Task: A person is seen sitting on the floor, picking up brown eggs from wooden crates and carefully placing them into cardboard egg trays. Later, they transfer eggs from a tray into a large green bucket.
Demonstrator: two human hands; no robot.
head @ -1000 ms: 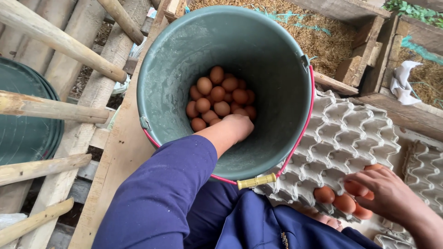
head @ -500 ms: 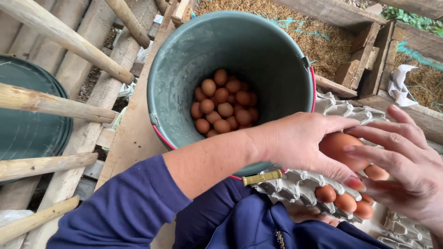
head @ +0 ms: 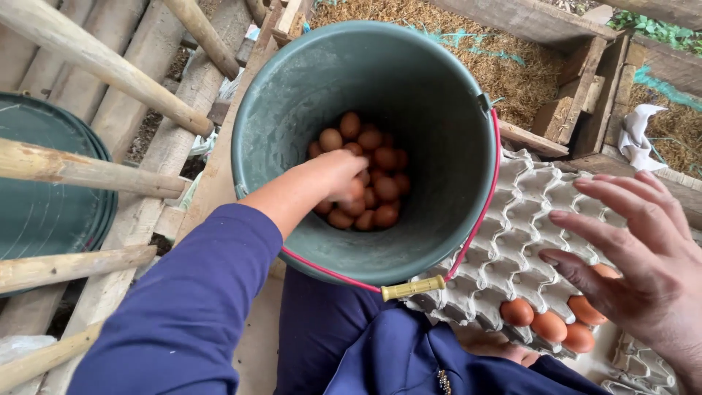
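Observation:
A grey-green bucket (head: pixel 307 95) with a red handle and a yellow grip holds several brown eggs (head: pixel 373 157) at its bottom. My left hand (head: pixel 340 175), in a blue sleeve, reaches down into the bucket and rests on the eggs, fingers curled among them; whether it grips one is hidden. My right hand (head: pixel 636 256) hovers open, fingers spread, over a grey pulp egg tray (head: pixel 512 212) on my lap. Several brown eggs (head: pixel 548 322) lie in the tray's near row, partly under my right hand.
Wooden poles and slats (head: pixel 88 168) cross the left side over a dark green round lid (head: pixel 44 212). Wooden nest boxes with straw (head: pixel 512 66) stand behind the bucket. A white cloth (head: pixel 640 135) lies at the right. My blue clothing fills the bottom.
My left hand, which was over the tray handing an egg to my right hand, has gone back down into the bucket. My right hand has let go and spread open over the tray.

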